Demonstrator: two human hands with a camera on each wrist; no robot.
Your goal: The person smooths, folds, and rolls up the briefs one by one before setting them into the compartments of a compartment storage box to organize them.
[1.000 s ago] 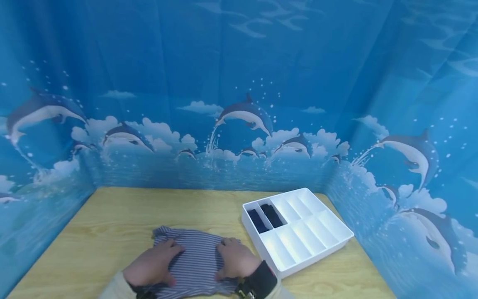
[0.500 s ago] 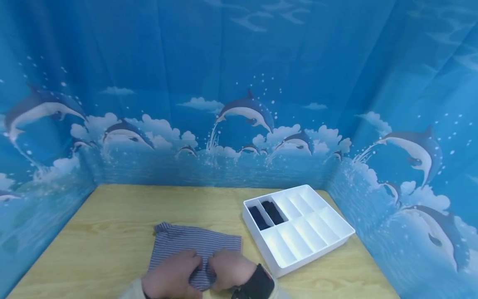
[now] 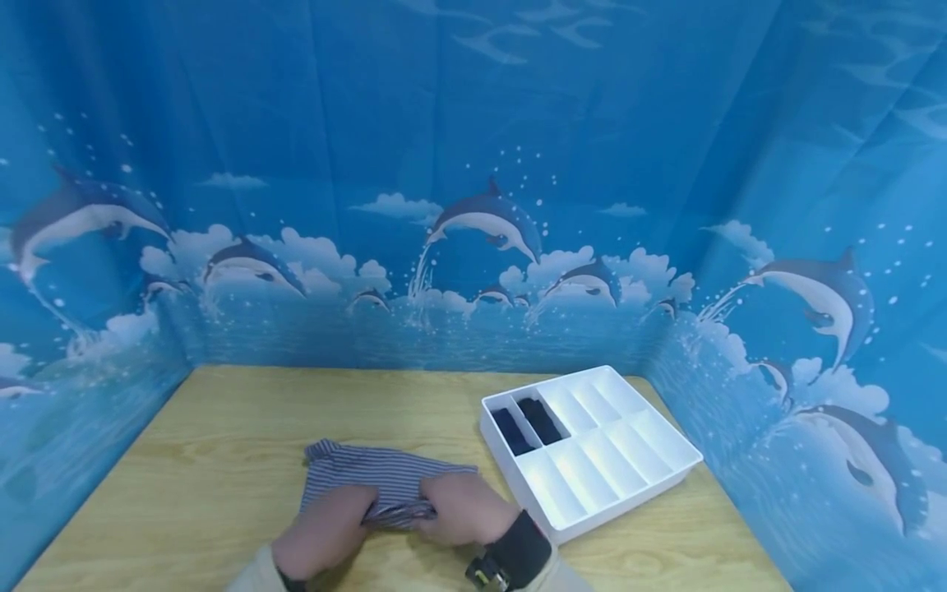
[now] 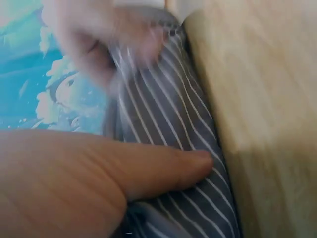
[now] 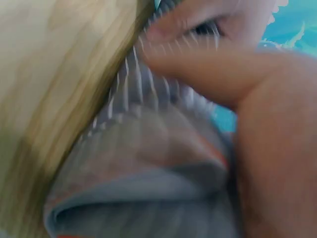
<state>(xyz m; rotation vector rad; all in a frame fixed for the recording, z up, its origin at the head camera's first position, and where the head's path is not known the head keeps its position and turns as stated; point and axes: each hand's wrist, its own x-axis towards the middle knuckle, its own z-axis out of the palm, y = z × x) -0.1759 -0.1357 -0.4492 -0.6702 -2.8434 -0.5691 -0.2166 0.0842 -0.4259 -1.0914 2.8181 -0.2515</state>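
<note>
A navy-and-white striped cloth garment [image 3: 373, 470] lies on the table; its exact kind cannot be told. My left hand [image 3: 329, 530] grips the near edge at the left, and my right hand [image 3: 466, 503] holds the same edge to the right. Seen from the left wrist, the left thumb [image 4: 168, 171] presses on top of a rolled fold of the striped fabric. From the right wrist, folded layers of the garment [image 5: 143, 144] show below the right thumb [image 5: 198, 74], somewhat blurred. Fingers under the fabric are hidden.
To the right stands a white divided box [image 3: 518, 497] with several compartments. Two of them, at its left corner, hold a dark navy folded cloth [image 3: 512, 432] and a black folded cloth [image 3: 540, 421]. A dolphin-print curtain [image 3: 473, 329] encloses the wooden table [image 3: 222, 460].
Both hands went from lying spread on the garment to its near edge, then lifted that edge and folded it away from me. The box stayed where it was.
</note>
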